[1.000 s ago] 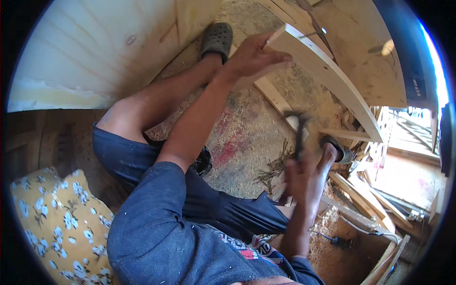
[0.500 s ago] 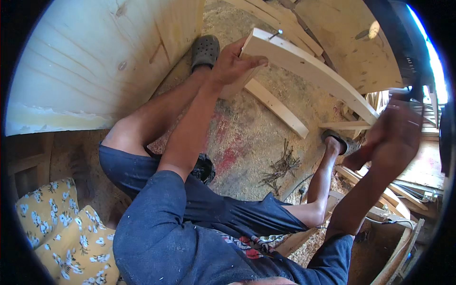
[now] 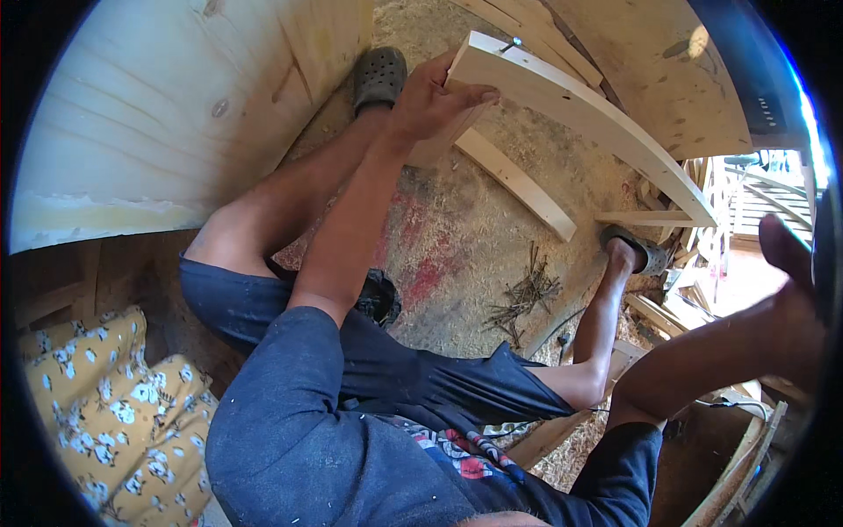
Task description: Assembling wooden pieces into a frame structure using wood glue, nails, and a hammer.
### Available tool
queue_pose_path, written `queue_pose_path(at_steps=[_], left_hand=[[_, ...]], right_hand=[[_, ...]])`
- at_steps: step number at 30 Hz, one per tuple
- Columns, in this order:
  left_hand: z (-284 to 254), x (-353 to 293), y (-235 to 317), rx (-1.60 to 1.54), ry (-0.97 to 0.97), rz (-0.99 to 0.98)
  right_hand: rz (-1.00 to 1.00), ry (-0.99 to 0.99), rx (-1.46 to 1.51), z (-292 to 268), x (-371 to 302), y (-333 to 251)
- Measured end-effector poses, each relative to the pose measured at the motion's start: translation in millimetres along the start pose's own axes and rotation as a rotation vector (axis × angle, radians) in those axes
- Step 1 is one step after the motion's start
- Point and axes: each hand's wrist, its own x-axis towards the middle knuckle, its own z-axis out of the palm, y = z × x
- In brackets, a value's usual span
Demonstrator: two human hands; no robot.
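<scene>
My left hand (image 3: 439, 98) is wrapped round the corner of a wooden frame, where a short board meets a long plank (image 3: 580, 110). A nail (image 3: 512, 44) stands upright, partly driven in, on the plank's top edge near that corner. The plank reaches toward the right, and another short piece (image 3: 650, 217) joins its far-right end. Raised at the right rim, apart from the frame, is my right hand (image 3: 790, 272). Its thumb shows, but the other fingers and anything in them are lost in the dark edge.
A heap of nails (image 3: 527, 294) lies on the sawdust-covered floor, near a loose wooden strip (image 3: 518, 184). A large plywood panel (image 3: 176, 114) stands at the left, above a yellow floral cloth (image 3: 114, 413). Scrap wood (image 3: 659, 312) is piled at the right.
My right hand has swung outward to the right rim, away from the plank. The frame has shifted slightly up, with my left hand still gripping its corner.
</scene>
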Motion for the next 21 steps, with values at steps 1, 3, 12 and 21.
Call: queue_pose_path(at_steps=[1, 3, 12, 21], left_hand=[[6, -2, -3, -0.015, -0.014, -0.003], [-11, -10, 1, 0.066, 0.025, -0.042], [13, -25, 11, -0.02, 0.016, -0.065], [12, -38, 27, 0.021, 0.024, -0.004]], right_hand=[[-0.067, -0.108, -0.167, 2, -17, 32], [-0.116, -0.275, -0.094, 77, -70, -20], [-0.038, -0.037, -0.164, 35, -74, 14], [-0.281, -0.073, -0.436, -17, -59, 19]])
